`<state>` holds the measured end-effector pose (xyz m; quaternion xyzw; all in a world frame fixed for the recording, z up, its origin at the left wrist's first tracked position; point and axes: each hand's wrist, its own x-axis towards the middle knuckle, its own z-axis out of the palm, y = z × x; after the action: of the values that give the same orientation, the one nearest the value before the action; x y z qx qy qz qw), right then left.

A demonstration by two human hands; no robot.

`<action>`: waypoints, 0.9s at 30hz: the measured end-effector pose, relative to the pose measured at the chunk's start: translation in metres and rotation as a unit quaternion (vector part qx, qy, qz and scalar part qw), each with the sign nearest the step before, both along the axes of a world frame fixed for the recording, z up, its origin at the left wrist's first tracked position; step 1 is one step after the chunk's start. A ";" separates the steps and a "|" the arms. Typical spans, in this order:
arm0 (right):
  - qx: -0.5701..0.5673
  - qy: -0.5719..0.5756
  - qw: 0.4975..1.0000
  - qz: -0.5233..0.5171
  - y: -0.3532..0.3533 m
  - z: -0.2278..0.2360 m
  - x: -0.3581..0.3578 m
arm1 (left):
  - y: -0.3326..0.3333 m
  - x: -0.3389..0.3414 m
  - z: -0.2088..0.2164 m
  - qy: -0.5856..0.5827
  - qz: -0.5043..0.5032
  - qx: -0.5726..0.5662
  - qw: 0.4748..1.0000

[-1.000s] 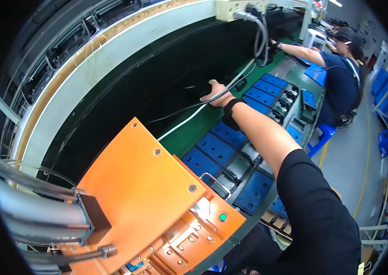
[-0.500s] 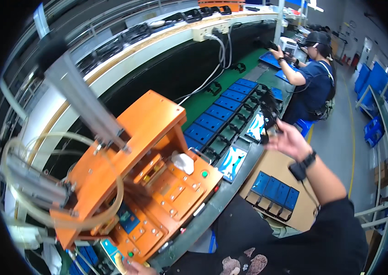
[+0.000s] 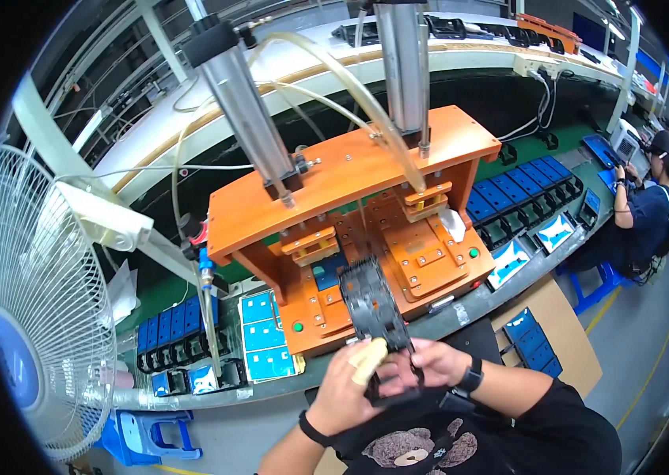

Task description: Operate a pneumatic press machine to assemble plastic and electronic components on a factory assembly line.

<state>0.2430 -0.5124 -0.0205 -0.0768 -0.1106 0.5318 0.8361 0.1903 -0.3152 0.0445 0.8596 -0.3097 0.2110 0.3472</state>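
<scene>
Both hands meet low in the middle, in front of an orange press (image 3: 350, 178). A dark, openwork black plastic frame (image 3: 370, 301) stands up from them, overlapping the press's front. My left hand (image 3: 350, 384), with a pale yellow covering on a finger, is closed around its lower end. My right hand (image 3: 439, 362), wearing a black wristband, grips the same lower end from the right. The fingers partly hide that end. A blue plate (image 3: 333, 271) lies in the press's left station, beneath a raised clamp block (image 3: 308, 244).
Two metal cylinders (image 3: 243, 107) with hoses top the press. Blue panels with black frames (image 3: 520, 190) line the bench at right, others (image 3: 172, 328) at left. A caged fan (image 3: 41, 309) stands far left. Cardboard (image 3: 579, 336) lies right of me; a co-worker (image 3: 655, 214) sits beyond.
My view has swung left onto the press. My right hand has come in from the right-hand rows with the black frame, and my left hand has moved from the press's left to join it.
</scene>
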 end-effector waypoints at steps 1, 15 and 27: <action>0.003 -0.028 1.000 -0.010 0.010 0.002 0.010 | 0.008 0.005 0.002 0.048 -0.002 -0.021 0.999; -0.326 -0.152 0.926 -0.115 -0.045 -0.045 -0.016 | 0.071 0.104 0.029 0.108 0.062 0.163 0.979; -0.491 -0.201 0.841 -0.109 -0.082 -0.076 -0.037 | 0.071 0.099 0.030 0.158 0.029 0.204 0.966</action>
<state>0.2060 -0.5940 -0.0965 -0.5935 0.0084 0.3946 0.7014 0.2892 -0.2446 0.0743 0.9433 -0.2620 0.0148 0.2032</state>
